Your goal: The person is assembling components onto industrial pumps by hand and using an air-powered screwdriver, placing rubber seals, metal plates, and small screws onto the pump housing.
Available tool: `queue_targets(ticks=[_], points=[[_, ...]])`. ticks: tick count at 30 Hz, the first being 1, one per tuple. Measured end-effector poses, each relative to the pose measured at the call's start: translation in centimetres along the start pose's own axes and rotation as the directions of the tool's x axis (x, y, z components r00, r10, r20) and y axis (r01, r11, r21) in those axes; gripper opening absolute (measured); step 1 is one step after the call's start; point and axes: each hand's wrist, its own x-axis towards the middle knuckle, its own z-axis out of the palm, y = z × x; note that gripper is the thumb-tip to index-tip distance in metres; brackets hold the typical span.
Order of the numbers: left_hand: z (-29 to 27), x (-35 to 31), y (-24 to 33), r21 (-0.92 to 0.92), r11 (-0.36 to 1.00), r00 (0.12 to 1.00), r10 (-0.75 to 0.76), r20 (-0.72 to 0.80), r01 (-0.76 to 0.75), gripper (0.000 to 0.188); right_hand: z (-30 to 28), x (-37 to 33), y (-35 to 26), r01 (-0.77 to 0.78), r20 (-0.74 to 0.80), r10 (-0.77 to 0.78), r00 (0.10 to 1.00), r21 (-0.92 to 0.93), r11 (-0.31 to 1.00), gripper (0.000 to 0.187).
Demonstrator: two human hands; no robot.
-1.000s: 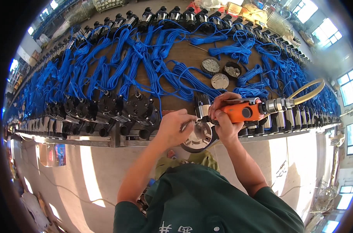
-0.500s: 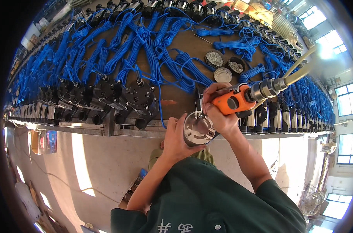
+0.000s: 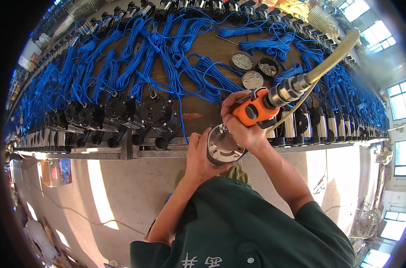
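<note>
My left hand (image 3: 197,156) is wrapped round the side of a cylindrical submersible pump, whose shiny round metal end (image 3: 229,152) faces up at the table's near edge. Fingers of my right hand (image 3: 246,131) are closed round an orange air screwdriver (image 3: 248,111). A thick pale air hose (image 3: 332,56) runs from its metal coupling up to the right. The tool is held over the far rim of the metal end, and my right hand hides its tip. Whether the tip touches a screw I cannot tell.
Black and silver pumps (image 3: 153,111) line the table's near and far edges. Bundles of blue cable (image 3: 167,67) cover much of the tabletop. Beyond my right hand stand two bowls of small metal parts (image 3: 241,61) and a round pale disc (image 3: 252,80). A carton (image 3: 55,173) sits on the floor at left.
The screwdriver and my right hand have shifted slightly left in the picture, and the hose has swung. The whole view has moved a little. Both hands keep their holds.
</note>
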Motion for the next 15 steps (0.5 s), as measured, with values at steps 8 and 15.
queue_targets(ticks=[8, 15], points=[[-2.0, -3.9, -1.8, -0.764, 0.319, 0.665, -0.723, 0.187, 0.561, 0.036, 0.1, -0.6, -4.0, 0.061, -0.064, -0.06, 0.996, 0.01, 0.998, 0.036], [-4.5, -2.8, 3.4, -0.886, -0.192, 0.667, -0.597, 0.446, 0.421, 0.028, 2.2, -3.8, -6.8, 0.142, -0.13, -0.088, 0.988, 0.503, 0.852, 0.039]])
